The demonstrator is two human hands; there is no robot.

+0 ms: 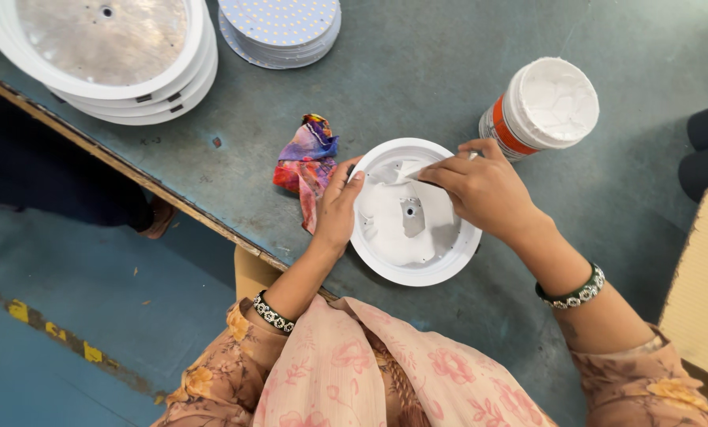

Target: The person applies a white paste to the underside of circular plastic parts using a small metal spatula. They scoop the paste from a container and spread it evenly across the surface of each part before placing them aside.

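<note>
While the left hand (336, 212) steadies the white round housing (414, 212) by its rim, the right hand (480, 188) works inside it with a thin white tool (408, 172).

Housing lies open side up on the grey-green table (417, 79), near its front edge, directly before the person. Left hand: fingers together, laid flat against the housing's left rim, pressing and not pinching. Right hand: fingers drawn together, pinching the tool, whose tip touches the inner floor near the upper rim. A white tub (540, 109) with an orange band stands just beyond the right hand, open, filled with white paste. A multicoloured rag (306, 156) lies crumpled just left of the housing, touching the left fingers. Stacked white housings (113, 63) and a stack of dotted discs (281, 28) sit at the far edge, well apart.
</note>
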